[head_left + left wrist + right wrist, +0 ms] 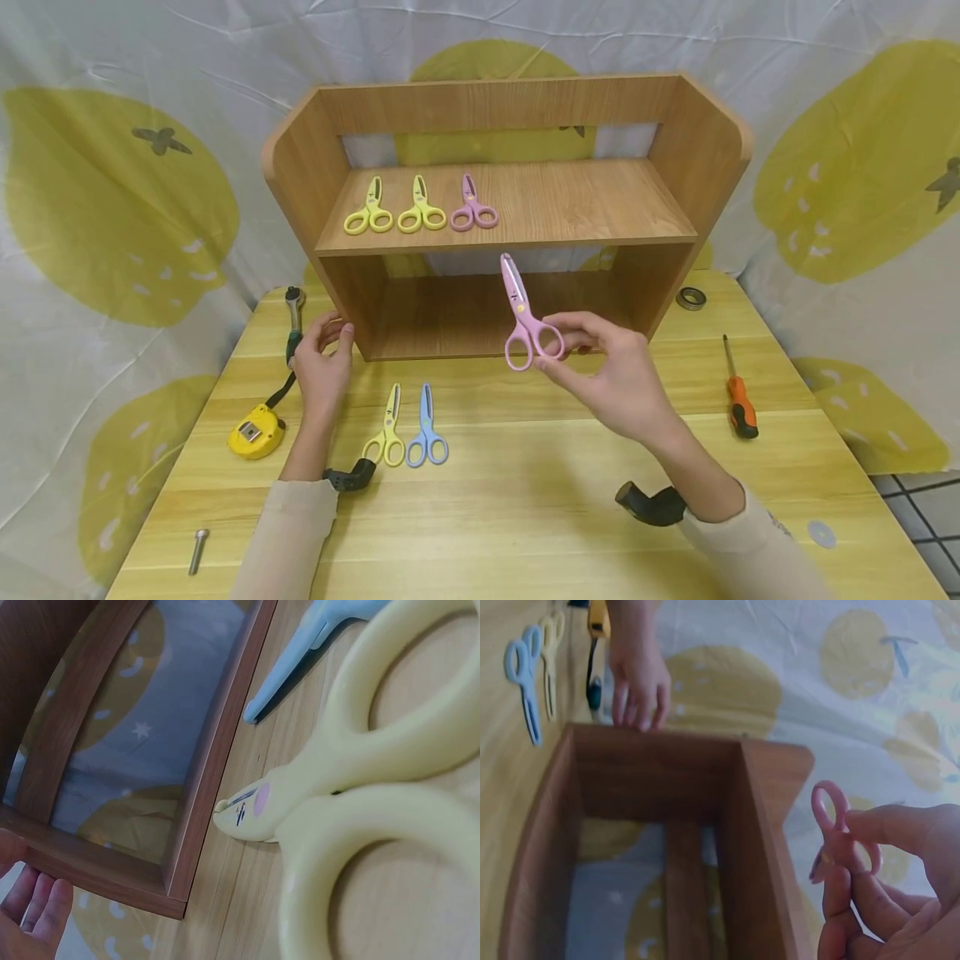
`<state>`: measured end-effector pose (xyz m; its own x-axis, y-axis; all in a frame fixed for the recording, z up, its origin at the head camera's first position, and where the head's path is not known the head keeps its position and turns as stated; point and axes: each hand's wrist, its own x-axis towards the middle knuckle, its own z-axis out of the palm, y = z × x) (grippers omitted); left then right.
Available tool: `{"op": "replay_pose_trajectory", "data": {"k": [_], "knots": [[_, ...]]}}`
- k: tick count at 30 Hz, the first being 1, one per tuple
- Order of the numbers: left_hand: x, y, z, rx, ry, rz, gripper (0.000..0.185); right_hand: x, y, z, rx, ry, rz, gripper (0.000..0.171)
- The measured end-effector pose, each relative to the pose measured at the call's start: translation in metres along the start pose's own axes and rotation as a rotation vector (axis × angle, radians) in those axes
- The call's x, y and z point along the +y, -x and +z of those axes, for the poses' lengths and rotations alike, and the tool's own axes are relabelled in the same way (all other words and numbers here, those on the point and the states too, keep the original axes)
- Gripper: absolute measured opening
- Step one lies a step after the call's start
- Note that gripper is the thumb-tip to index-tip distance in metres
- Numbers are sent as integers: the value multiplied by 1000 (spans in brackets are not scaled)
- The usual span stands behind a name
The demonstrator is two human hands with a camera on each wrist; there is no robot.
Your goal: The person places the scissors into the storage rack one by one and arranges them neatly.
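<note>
One pair of pink scissors [525, 321] is held in the air by the right hand [615, 379], fingers pinched on the handle loops, blades closed and pointing up. It hangs in front of the wooden shelf unit [705, 167], level with the open lower compartment, touching nothing else.

Upper shelf contents: three pairs lying flat toward its left end, namely two yellow scissors [369, 208] [421, 208] and one pink pair [472, 208]. The lower compartment shows no contents.

Left hand [322, 358] rests against the unit's lower left front corner, fingers loosely straight, holding nothing.

On the table [525, 500], just before the unit's front left: a yellow pair [387, 429] and a blue pair [426, 429], side by side, tips toward the unit. Near the left edge: a ratchet wrench [292, 321] and a yellow tape measure [257, 429]. Near the front left corner: a bolt [198, 550]. Right of the unit: a metal ring [691, 297] and an orange-handled screwdriver [738, 392], well apart from the hands. Nothing stands between the held scissors and the shelf.
</note>
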<state>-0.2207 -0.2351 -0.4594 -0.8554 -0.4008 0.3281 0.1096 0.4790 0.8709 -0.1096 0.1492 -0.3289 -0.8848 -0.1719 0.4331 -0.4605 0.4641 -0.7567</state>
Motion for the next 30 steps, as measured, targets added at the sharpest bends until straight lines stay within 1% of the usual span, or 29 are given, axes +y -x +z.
{"op": "replay_pose_trajectory", "data": {"k": [3,9,12,15,17,22,27,30], "knots": [[0,0,0,3,4,-3,30,3,-15,-11,42,0,-4,41],[0,0,0,7,20,-12,29,8,-50,-32,113,38,24,39],[-1,0,0,9,29,-21,28,9,-68,-40,131,61,34,40],[-1,0,1,10,45,-25,28,11,-84,-46,134,76,40,41],[-1,-1,1,12,52,-23,27,12,-95,-48,127,66,47,40],[-1,-1,2,19,61,-19,27,15,-120,-49,101,59,95,42],[-1,-1,1,21,74,-21,26,17,-138,-47,93,68,142,42],[-1,-1,2,24,64,-24,26,19,-146,-45,87,67,167,42]]}}
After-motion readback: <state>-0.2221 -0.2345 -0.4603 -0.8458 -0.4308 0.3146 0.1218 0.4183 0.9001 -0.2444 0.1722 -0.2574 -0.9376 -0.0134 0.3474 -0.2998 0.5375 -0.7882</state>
